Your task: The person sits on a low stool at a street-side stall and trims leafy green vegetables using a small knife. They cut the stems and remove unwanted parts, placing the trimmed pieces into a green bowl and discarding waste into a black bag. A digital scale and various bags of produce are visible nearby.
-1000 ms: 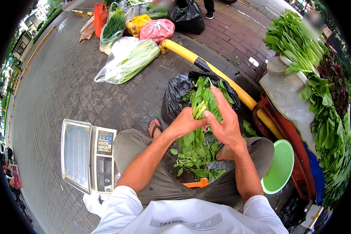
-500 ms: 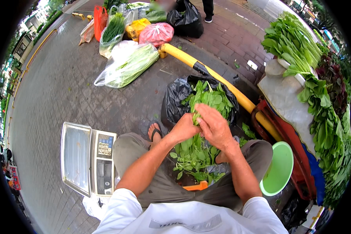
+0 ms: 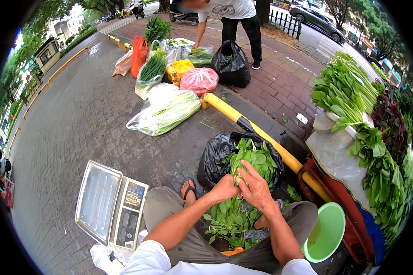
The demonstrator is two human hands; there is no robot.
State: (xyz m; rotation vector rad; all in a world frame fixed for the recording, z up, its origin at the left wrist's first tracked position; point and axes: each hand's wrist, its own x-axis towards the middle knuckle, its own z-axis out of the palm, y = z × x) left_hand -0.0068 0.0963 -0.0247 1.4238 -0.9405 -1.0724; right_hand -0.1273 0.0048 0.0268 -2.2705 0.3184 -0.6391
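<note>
My left hand [image 3: 226,188] is closed around the stems of some leafy greens, its knuckles turned up. Against it, my right hand [image 3: 254,187] has its thumb and fingertips at the same stems, some fingers raised; the pinch point is partly hidden. Just beyond both hands, an open black plastic bag [image 3: 211,160] holds loose leafy greens [image 3: 259,160]. More greens with stems [image 3: 231,220] lie in a pile on the ground below my wrists, between my feet.
A scale [image 3: 128,220] stands left of my knee, a green bucket [image 3: 325,231] right. A yellow rail [image 3: 270,142] runs past the bag. Greens [image 3: 344,87] fill the stall at right. Bagged vegetables [image 3: 170,112] sit ahead, where a person [image 3: 236,18] bends over them.
My view has tilted up, so things sit lower and the bending person shows more fully. My hands stay together at the stems; the right fingers are spread a little more.
</note>
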